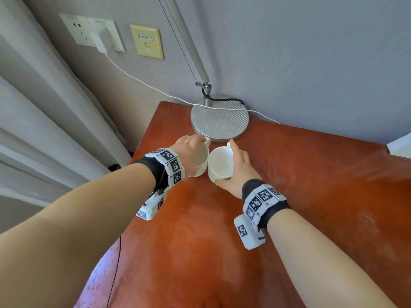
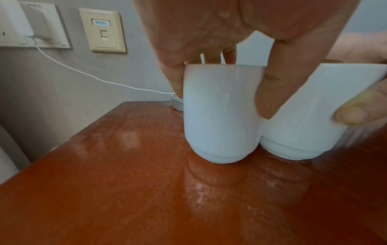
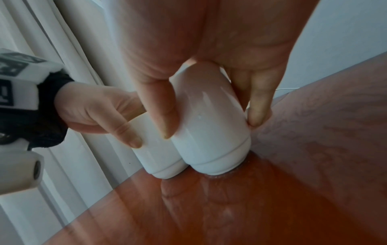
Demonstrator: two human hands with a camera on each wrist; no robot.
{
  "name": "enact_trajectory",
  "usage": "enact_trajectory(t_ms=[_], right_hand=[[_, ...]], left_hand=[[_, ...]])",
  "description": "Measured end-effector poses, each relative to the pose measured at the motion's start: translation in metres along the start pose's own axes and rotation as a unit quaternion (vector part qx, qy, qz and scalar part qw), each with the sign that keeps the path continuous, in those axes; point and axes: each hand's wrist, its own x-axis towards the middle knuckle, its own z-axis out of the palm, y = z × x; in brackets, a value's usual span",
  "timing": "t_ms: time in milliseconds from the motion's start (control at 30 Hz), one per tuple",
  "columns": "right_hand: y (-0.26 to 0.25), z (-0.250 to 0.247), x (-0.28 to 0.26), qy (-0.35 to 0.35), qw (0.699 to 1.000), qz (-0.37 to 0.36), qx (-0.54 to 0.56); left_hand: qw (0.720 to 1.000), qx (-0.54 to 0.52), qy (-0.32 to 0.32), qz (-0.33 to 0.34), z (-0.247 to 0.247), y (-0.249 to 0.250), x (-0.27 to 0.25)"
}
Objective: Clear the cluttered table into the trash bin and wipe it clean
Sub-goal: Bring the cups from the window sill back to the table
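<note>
My left hand (image 1: 188,145) grips one white ceramic cup (image 2: 222,112); my right hand (image 1: 236,165) grips its twin (image 3: 211,126), bases touching on the red-brown wooden table (image 1: 311,174). Handles seem hidden behind my fingers.

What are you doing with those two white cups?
A person holds two white mugs side by side on a reddish wooden table. The left hand grips the left mug, and the right hand grips the right mug. The mugs touch each other just in front of a round lamp base. Both look empty.
</note>
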Motion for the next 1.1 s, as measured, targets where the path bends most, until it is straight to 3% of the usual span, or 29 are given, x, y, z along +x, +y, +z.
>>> enact_trajectory(t_ms=[300, 433, 600, 833, 1100], right_hand=[[-0.001, -0.002, -0.002, -0.010, 1.000, -0.006, -0.002], [-0.007, -0.002, -0.005, -0.012, 1.000, 0.009, -0.027], [-0.036, 0.006, -0.018, 0.070, 0.993, -0.012, -0.089], [-0.145, 0.055, -0.058, 0.069, 0.989, -0.088, -0.102], [-0.325, 0.182, -0.117, 0.002, 0.978, -0.193, -0.074]], left_hand=[[0.993, 0.109, -0.009, 0.034, 0.003, 0.003, -0.003], [0.999, 0.016, 0.008, 0.026, 0.005, -0.018, -0.016], [0.996, -0.066, 0.055, -0.006, 0.000, -0.067, -0.053], [0.981, -0.140, 0.132, -0.024, -0.027, -0.167, -0.137], [0.955, -0.158, 0.233, -0.099, -0.069, -0.335, -0.300]])
